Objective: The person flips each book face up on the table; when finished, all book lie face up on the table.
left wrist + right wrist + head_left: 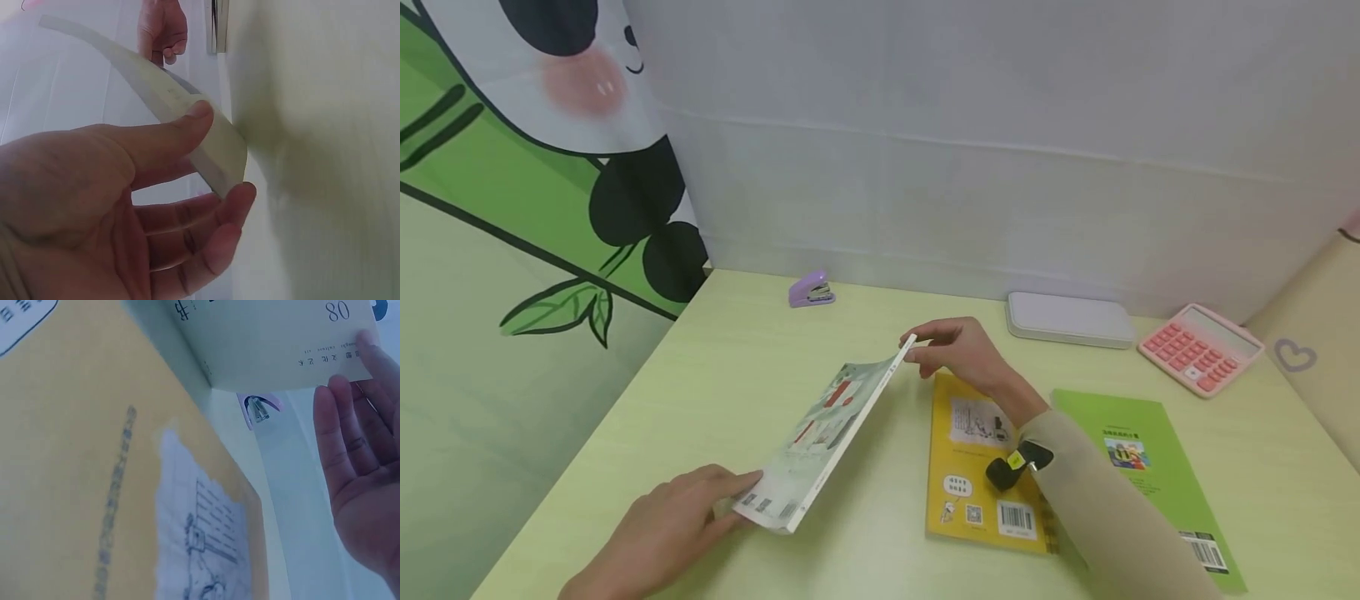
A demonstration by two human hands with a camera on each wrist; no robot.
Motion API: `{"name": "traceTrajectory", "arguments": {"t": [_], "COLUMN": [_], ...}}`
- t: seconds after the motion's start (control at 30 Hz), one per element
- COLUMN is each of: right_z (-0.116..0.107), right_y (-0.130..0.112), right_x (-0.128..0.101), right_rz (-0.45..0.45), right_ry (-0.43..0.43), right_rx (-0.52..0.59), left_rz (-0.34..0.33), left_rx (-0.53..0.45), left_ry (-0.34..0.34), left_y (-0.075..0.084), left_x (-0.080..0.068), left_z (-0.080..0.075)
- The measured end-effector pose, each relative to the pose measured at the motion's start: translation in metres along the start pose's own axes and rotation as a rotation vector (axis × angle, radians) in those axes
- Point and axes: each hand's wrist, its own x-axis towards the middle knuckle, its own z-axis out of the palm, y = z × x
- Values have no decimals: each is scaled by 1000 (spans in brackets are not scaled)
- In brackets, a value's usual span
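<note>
A pale green-and-white paperback book is held tilted over the table, its spine facing right. My left hand pinches its near end; in the left wrist view the thumb lies on one side of the book and fingers on the other. At the far corner, my right hand pinches the book between thumb and fingers. The right wrist view shows the book's cover with "80" printed on it. Beneath my right forearm lies a yellow spiral-bound book, and right of that a green book, partly hidden by the sleeve.
A purple stapler stands at the back left of the table. Along the back right are a flat white case and a pink calculator. A pale curtain hangs behind the table.
</note>
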Motion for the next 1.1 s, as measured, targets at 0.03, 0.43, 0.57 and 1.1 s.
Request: {"name": "traceTrajectory", "arguments": {"t": [0.03,0.43,0.57,1.1], "right_z": [0,-1,-2,-13], "right_y": [-1,-11,-16,-45], "right_x": [0,2,2,-3], "right_rz": [-5,-88,-85,-111], "right_ry": [9,68,94,121], "right_rx": [4,102,115,40], "left_rz": [-4,7,-41,-124], "left_rx": [-13,-107,-159,-319], "left_ry": [8,78,34,29], "left_y": [0,-2,-1,3], "left_x": [0,0,2,5], "left_z": [-1,-11,-14,-26]}}
